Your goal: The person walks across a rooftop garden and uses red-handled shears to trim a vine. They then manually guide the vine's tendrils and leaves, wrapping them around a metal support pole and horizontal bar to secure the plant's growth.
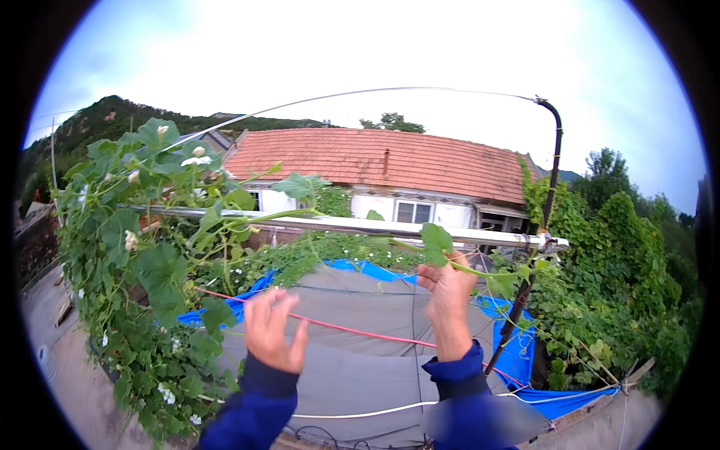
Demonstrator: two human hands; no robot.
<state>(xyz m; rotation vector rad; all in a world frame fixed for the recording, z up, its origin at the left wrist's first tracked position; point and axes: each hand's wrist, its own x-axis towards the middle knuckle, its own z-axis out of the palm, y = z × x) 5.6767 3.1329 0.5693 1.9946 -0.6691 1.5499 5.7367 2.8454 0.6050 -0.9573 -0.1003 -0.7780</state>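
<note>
My left hand (274,331) is lifted above the grey cover, slightly blurred, with fingers apart and nothing in it. My right hand (450,301) grips a green vine stem (489,274) just below a metal pole (371,226). A broad leaf (436,244) on that vine stands beside my fingertips and overlaps the pole. Rightward from my hand, the vine's tip reaches the dark upright post (520,298). Another vine shoot (281,214) lies along the pole's left part, coming from a dense leafy mass with white flowers (163,278).
A red cord (365,333) and a white hose or rope (365,414) cross the grey sheet (349,371), which has blue tarpaulin (514,343) at its edges. Overhead, a thin wire (349,93) runs to the post's bent top. Beyond stands a red-tiled house (371,154); thick foliage (607,270) fills the right.
</note>
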